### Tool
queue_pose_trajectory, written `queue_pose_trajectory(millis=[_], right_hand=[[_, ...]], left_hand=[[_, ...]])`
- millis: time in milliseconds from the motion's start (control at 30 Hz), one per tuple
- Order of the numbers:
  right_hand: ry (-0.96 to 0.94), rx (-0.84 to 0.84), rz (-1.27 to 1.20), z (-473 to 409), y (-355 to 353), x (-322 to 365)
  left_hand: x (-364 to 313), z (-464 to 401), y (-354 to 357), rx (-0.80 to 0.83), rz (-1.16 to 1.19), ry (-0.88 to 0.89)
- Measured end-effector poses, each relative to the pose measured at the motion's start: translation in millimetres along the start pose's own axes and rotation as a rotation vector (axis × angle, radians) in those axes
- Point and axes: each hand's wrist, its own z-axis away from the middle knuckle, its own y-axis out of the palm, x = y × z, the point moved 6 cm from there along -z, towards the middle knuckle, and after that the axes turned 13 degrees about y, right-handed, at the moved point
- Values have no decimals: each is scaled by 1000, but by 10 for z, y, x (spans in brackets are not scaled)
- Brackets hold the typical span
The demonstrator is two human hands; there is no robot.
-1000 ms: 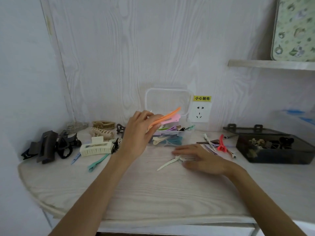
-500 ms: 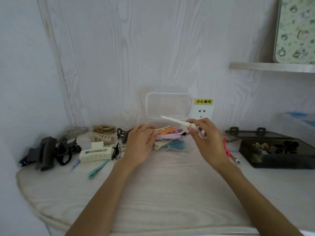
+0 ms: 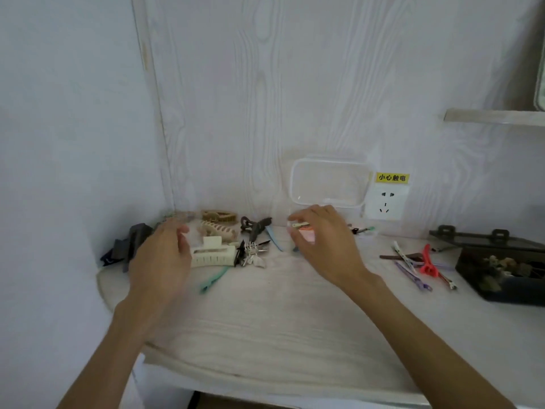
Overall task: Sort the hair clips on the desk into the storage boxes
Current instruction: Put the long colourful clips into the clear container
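Right hand (image 3: 321, 243) holds thin clips at the clear plastic box (image 3: 330, 187), twelve o'clock; let go gently. Left hand (image 3: 162, 255) is wide.

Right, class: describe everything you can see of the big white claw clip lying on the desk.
The white claw clip looks like matte cream plastic: a long boxy body with a row of slots and a squared tab on top. It lies on its side on the desk, closed. The left hand hovers before its left end; dark clips abut its right.
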Motion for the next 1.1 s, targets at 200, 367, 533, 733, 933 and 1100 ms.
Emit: queue_pose_trajectory(millis=[200,367,533,733,933,1100], right_hand=[[100,391,109,300,799,678],[190,442,187,323,987,856],[291,660,240,230,888,733],[270,609,160,356,542,318],[342,50,21,79,-289,-197],[423,-31,176,-202,-381,-652]], left_hand=[[320,200,127,377,-254,-48],[288,170,57,264,-299,-16],[342,218,-72,326,-377,-22],[232,257,-498,322,-431,-43],[-629,-61,-484,141,-5,153],[-1297,-413,353,172,167,367]])
